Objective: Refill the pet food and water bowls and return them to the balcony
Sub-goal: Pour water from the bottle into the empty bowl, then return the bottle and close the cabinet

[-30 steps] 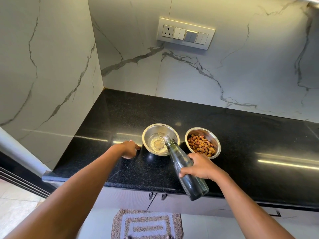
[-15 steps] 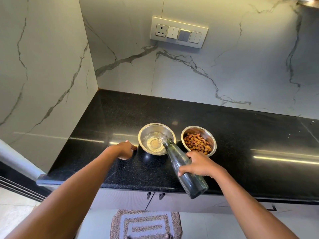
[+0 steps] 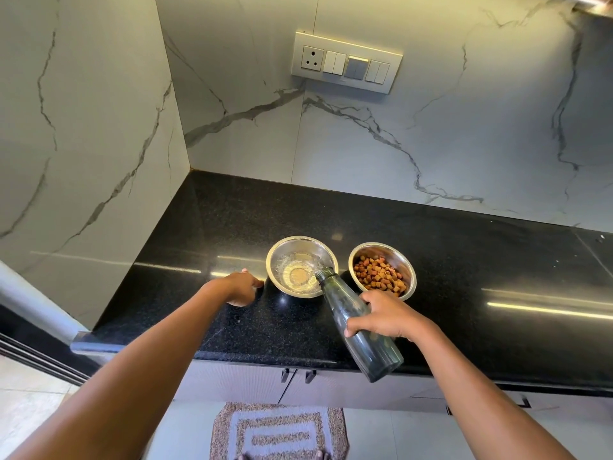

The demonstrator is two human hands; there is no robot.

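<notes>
Two steel bowls stand side by side on the black counter. The water bowl (image 3: 296, 250) on the left has water rippling in its bottom. The food bowl (image 3: 403, 260) on the right holds brown kibble (image 3: 378, 277). My right hand (image 3: 384, 315) grips a dark transparent bottle (image 3: 360, 327), tilted with its open mouth over the water bowl's right rim, water running in. My left hand (image 3: 243, 287) rests on the counter just left of the water bowl, fingers curled, fingertips close to the bowl's side; contact is unclear.
The black granite counter (image 3: 464, 260) meets marble walls at the back and left, forming a corner. A switch panel (image 3: 346, 63) sits on the back wall. Cabinet doors with handles (image 3: 297, 375) lie below the counter edge, and a patterned mat (image 3: 278, 431) covers the floor.
The bottle has stayed tilted over the water bowl and the water in it keeps rippling. Both hands hold their places; only the camera view has shifted slightly.
</notes>
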